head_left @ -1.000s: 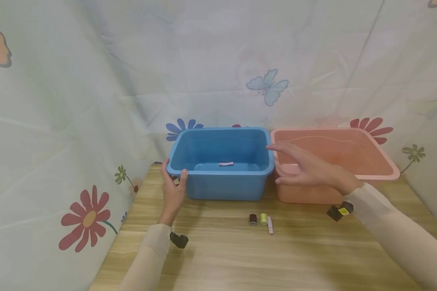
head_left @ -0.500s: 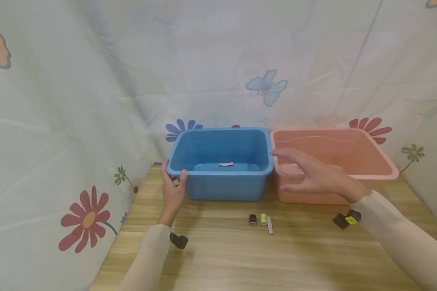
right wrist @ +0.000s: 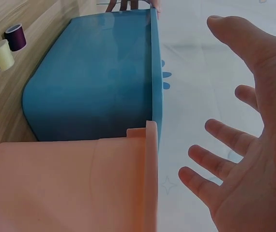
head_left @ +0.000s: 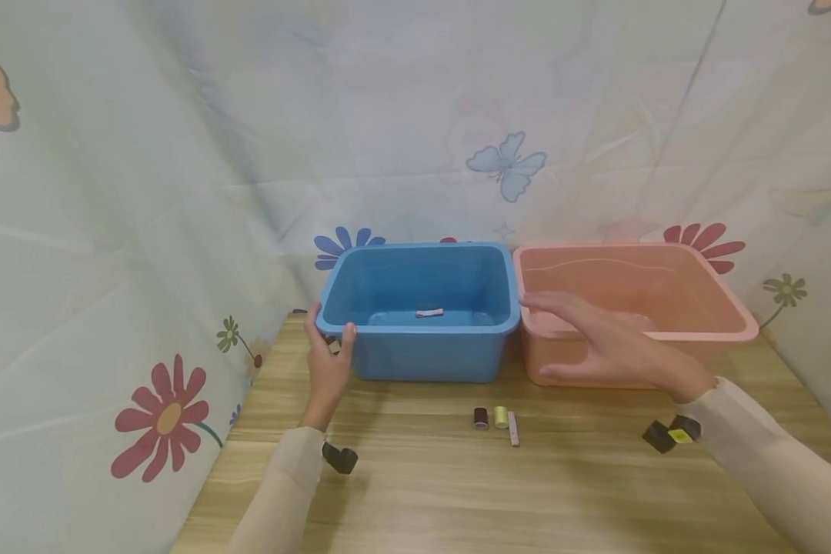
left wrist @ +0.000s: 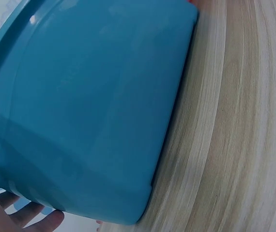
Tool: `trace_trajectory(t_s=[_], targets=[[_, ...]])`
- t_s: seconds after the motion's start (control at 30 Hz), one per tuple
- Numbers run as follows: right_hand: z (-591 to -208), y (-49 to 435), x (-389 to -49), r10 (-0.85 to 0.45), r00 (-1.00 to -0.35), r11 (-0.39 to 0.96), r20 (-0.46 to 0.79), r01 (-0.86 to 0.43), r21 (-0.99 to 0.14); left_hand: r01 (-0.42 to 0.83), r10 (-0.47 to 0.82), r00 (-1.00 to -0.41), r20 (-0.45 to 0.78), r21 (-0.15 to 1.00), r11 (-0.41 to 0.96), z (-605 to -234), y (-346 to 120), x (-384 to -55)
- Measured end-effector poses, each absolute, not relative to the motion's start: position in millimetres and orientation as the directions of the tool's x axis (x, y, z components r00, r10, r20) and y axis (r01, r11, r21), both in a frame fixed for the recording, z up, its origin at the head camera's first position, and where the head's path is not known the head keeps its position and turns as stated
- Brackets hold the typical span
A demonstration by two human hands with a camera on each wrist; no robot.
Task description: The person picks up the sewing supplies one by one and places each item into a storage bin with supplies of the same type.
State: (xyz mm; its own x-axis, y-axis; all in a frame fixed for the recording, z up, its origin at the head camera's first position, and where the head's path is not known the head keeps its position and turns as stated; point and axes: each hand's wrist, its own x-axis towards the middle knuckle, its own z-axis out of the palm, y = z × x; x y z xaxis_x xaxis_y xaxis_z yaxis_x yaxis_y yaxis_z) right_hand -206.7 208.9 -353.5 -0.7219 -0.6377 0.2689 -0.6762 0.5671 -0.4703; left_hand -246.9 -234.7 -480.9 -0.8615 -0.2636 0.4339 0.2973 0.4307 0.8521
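My left hand (head_left: 328, 369) holds the front left corner of a blue plastic tub (head_left: 425, 355), thumb at the front and fingers round the side; fingers (left wrist: 49, 221) show past the tub's edge in the left wrist view. A small folded strip (head_left: 429, 313), pale with red marks, lies on the tub's floor. My right hand (head_left: 612, 346) holds nothing; its fingers spread apart, overlapping the front left of a pink plastic tub (head_left: 709, 337) in the head view. Before the tubs lie a dark thread spool (head_left: 481, 418), a yellow thread spool (head_left: 502, 417) and a pale strip (head_left: 514, 429).
The two tubs stand side by side at the back of a wood-grain table (head_left: 415, 492). Behind them and to the left hangs a white curtain (head_left: 402, 138) printed with flowers and butterflies. A black camera (head_left: 668, 432) is strapped to each wrist.
My right hand has drawn right and down, from beside the blue tub's right rim to in front of the pink tub. The left hand, tubs, spools and strips have stayed put.
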Motion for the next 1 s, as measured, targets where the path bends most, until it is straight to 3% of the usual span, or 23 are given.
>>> trace_trajectory(t_s=[0.63, 1.0], targets=[[-370, 213, -191, -0.670, -0.634, 0.512, 0.386, -0.771, -0.378, 0.313, -0.259, -0.854, 0.451, 0.844, 0.436, -481, -234, -247], [-376, 215, -178, -0.654, -0.653, 0.514, 0.383, -0.754, -0.409, 0.311, -0.268, -0.852, 0.449, 0.847, 0.431, -481, -234, -247]])
